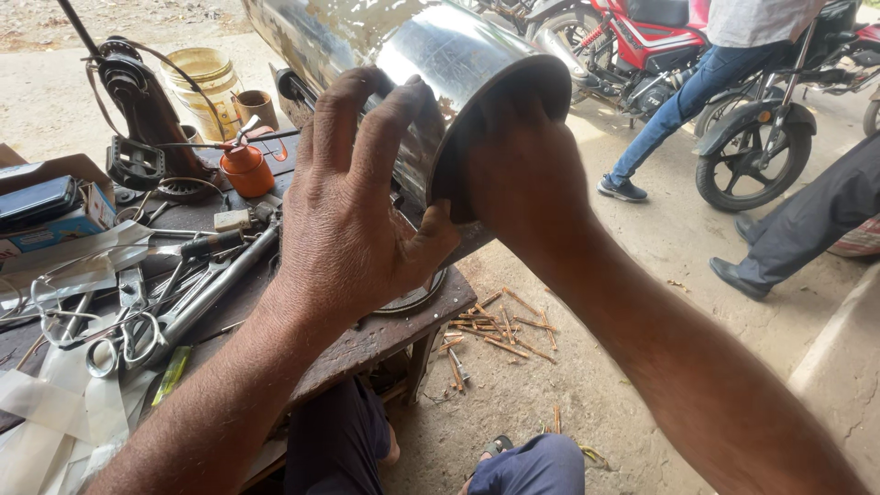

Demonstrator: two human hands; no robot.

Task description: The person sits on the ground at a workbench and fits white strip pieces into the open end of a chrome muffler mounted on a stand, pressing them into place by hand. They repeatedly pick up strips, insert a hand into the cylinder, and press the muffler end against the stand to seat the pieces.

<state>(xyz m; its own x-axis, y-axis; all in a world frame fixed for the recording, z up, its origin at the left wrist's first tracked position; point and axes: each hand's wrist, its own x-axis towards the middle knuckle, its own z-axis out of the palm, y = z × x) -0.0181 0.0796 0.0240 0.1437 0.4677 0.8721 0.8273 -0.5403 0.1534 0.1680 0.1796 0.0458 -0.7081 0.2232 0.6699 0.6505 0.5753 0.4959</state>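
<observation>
Bright daylight, sharp focus, glare on the steel cylinder (440, 64)

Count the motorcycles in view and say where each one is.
2. A red motorcycle stands at the top, right of the shiny metal cylinder. A dark motorcycle stands at the upper right, partly behind a person in jeans. More may be hidden beyond the frame.
</observation>
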